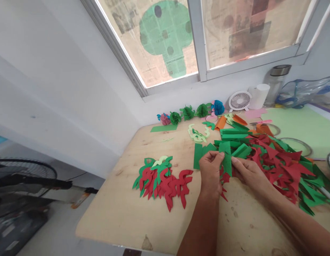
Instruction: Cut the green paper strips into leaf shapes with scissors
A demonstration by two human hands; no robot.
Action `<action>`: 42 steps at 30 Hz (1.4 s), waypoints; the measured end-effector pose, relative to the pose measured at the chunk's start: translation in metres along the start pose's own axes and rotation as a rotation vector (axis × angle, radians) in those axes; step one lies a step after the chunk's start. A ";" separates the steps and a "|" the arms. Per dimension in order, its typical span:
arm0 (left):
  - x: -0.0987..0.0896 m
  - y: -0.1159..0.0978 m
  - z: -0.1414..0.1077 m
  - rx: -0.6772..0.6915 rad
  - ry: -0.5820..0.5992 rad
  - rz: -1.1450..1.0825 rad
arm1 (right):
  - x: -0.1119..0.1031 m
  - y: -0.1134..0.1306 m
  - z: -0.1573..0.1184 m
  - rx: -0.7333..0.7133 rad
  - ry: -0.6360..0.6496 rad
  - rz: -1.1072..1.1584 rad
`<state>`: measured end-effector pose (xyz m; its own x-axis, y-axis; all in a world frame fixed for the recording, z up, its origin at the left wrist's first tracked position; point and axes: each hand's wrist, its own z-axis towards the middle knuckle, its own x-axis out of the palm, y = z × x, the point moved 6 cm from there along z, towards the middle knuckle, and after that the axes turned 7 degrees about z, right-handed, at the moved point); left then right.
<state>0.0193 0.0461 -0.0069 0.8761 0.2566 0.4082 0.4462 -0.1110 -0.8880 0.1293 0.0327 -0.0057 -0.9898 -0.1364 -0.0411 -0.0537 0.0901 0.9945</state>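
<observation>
Between my two hands is a small folded piece of green paper [225,159], upright above the wooden table [114,209]. My left hand [211,167] pinches its left side with thumb and fingers. On its right side, my right hand [245,170] pinches the edge. A flat green sheet [198,155] lies just left of my left hand. Right of my hands spreads a large heap of red scraps [279,163] and green scraps [310,192]. To the left lies a pile of cut red shapes [167,185] and green shapes [140,176].
Along the wall stand paper balls [188,112], a small white fan [240,101], a white cylinder [261,96] and a bottle [277,83]. Pale green cut shapes [204,137] lie mid-table. A light green sheet [300,124] is at the right. A large fan [23,174] stands beyond the left edge.
</observation>
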 end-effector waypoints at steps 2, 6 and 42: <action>0.000 0.001 0.000 -0.004 0.009 -0.004 | 0.000 0.000 0.000 -0.003 -0.002 0.005; 0.003 0.003 0.000 -0.033 0.047 -0.033 | 0.000 0.000 0.001 -0.007 -0.013 0.013; 0.008 0.006 -0.004 -0.137 0.013 -0.149 | -0.003 0.011 0.001 -0.080 -0.082 -0.025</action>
<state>0.0296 0.0435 -0.0078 0.8004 0.2677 0.5364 0.5910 -0.2021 -0.7809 0.1318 0.0352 0.0056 -0.9959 -0.0559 -0.0709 -0.0714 0.0079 0.9974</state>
